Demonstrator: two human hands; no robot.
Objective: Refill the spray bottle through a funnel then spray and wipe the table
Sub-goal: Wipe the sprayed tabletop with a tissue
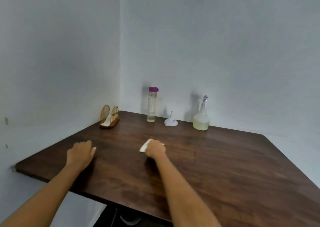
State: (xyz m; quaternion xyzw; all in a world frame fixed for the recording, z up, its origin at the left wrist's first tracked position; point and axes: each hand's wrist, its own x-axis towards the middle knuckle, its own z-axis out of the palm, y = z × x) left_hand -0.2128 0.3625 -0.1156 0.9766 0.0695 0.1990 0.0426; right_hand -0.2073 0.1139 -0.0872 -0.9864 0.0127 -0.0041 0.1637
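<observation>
Tissue [144,147] is pressed flat to the table [216,166] under the closed right hand [155,148], mid-table. Unwiped wood lies mostly to its right; the left hand [80,153] is rested spread, empty.

Funnel [171,121] between water bottle [152,105], spray bottle [201,116].

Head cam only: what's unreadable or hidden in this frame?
- Tissue: mostly covered by the right hand; size and folds unclear.
- Left hand fingers: curled under the palm, contact with the table unclear.
- Lettering on the purple-capped bottle: too small, blurred.
- Funnel label: too small.
- Spray bottle nozzle: blurred.
- Wet patches on the table: not discernible.
</observation>
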